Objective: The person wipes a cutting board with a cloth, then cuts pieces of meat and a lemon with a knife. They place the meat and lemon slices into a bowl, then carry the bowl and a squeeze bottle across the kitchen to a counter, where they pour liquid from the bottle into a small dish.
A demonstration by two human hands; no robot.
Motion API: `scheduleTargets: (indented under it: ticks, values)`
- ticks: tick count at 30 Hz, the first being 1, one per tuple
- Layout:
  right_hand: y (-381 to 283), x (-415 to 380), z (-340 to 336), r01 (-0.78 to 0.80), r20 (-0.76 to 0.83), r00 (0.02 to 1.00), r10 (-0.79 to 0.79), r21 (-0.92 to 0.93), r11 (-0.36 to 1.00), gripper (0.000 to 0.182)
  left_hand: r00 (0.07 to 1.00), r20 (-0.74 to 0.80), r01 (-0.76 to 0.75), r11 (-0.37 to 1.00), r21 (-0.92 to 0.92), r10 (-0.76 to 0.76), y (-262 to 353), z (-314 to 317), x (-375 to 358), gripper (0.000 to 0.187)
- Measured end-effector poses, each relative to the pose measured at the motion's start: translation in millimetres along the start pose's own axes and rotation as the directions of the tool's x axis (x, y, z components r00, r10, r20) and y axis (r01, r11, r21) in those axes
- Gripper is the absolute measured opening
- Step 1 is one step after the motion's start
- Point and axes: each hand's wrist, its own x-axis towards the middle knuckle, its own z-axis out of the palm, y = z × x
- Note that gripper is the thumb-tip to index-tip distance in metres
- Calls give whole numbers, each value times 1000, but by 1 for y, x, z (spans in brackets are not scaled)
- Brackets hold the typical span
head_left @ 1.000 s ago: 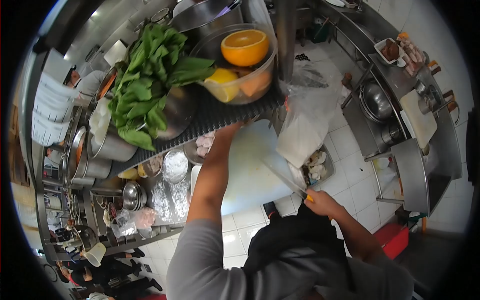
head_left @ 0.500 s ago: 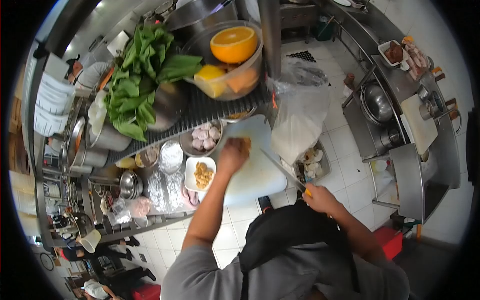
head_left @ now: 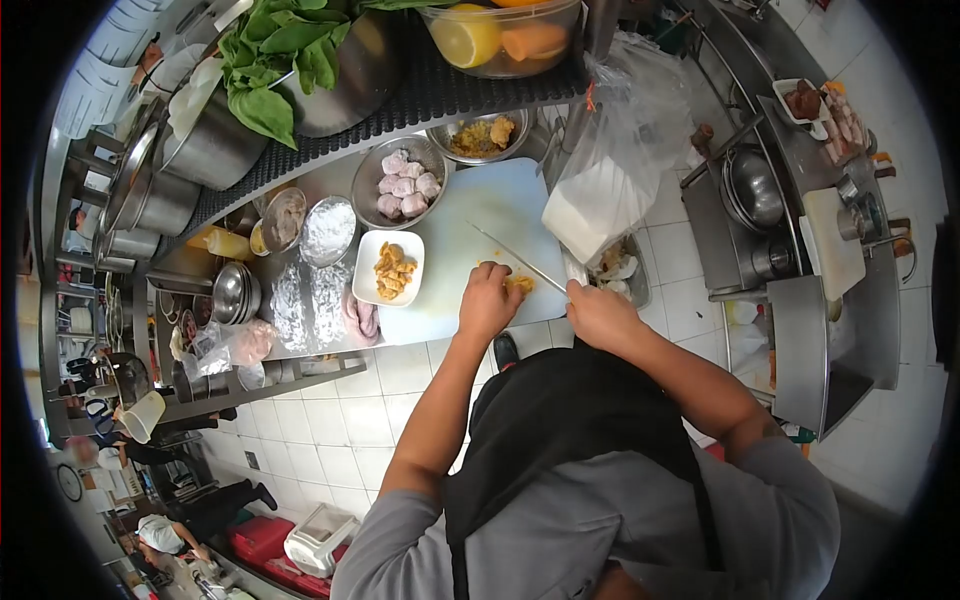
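My right hand (head_left: 603, 316) grips the handle of a long kitchen knife (head_left: 515, 254), its blade pointing up and left over the pale cutting board (head_left: 455, 225). Curled down at the board's near side, my left hand (head_left: 487, 303) has its fingertips on a golden-brown piece of food (head_left: 519, 284), which lies close to the blade. Left of the board's middle stands a white square bowl (head_left: 368, 284) with similar golden pieces (head_left: 394, 270) in it. Behind that, a steel bowl (head_left: 360, 205) holds several pale, pinkish balls (head_left: 405, 185).
A steel bowl of yellow-brown food (head_left: 480, 137) stands beyond the board. Overhead, a dark ribbed shelf (head_left: 430, 90) carries leafy greens (head_left: 285, 45) and a plastic tub of cut citrus (head_left: 500, 38). A plastic bag (head_left: 625, 160) hangs right of the board. Foil-wrapped packages (head_left: 325, 300) lie left.
My left hand has come nearer along the board with the golden-brown food. The knife hand has moved up and left, bringing the blade over the board. The whole view has shifted.
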Motion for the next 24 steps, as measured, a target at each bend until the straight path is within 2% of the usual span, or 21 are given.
scheduleTargets:
  ticks: [3,6,9,12,13,16,19,24]
  values:
    - [0,-3,2,-1,-7,1000,1,-4,1000,20,985,-152,-69,996,50,75,5,-2,-8,41]
    - [3,-5,6,-10,-11,1000,10,13,1000,21,996,-85,-23,996,-83,16,-4,10,-17,41]
    - [6,-1,7,-26,-9,1000,26,33,999,21,960,-88,229,925,-304,-267,5,1,-5,38]
    - [7,3,5,-40,-22,999,41,41,998,21,974,-159,138,981,-134,-159,-15,0,17,35]
    - [7,5,5,-40,-29,999,41,42,998,21,990,-95,98,992,-76,-105,-15,-4,20,30]
    - [9,8,5,-9,-59,998,11,34,999,22,993,-96,-66,994,85,74,-13,-1,16,30]
    - [2,13,5,-12,-25,1000,12,8,1000,22,979,-203,10,998,-64,-23,-11,6,11,33]
    - [-13,22,11,55,0,998,-55,-47,997,20,984,-176,-4,1000,28,9,-12,6,9,29]
